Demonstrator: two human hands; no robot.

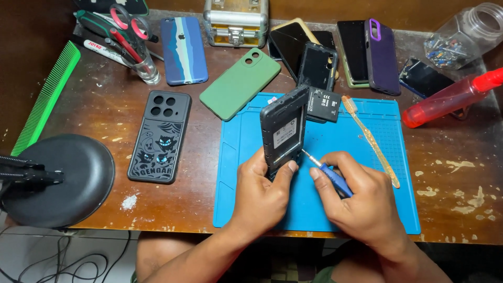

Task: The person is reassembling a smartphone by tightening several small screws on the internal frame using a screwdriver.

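Head view: left hand [260, 191] closed around lower end of black phone [283, 131], held upright, back cover off, above blue work mat [367, 209]. Right hand [361, 202] pinching blue-handled screwdriver [326, 172], tip touching phone's lower right edge. Black battery [324, 105] and toothbrush [369, 139] lying just beyond.

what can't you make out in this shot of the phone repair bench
Head view only:
- Lower end of the small black phone: covered by the left hand.
- Blue screwdriver: handle mostly buried in the right hand; its tip and the screw are too small to see.
- Clear jar: cut off by the right edge; its contents are too small to tell.
- Silver case: top cut off by the upper edge.
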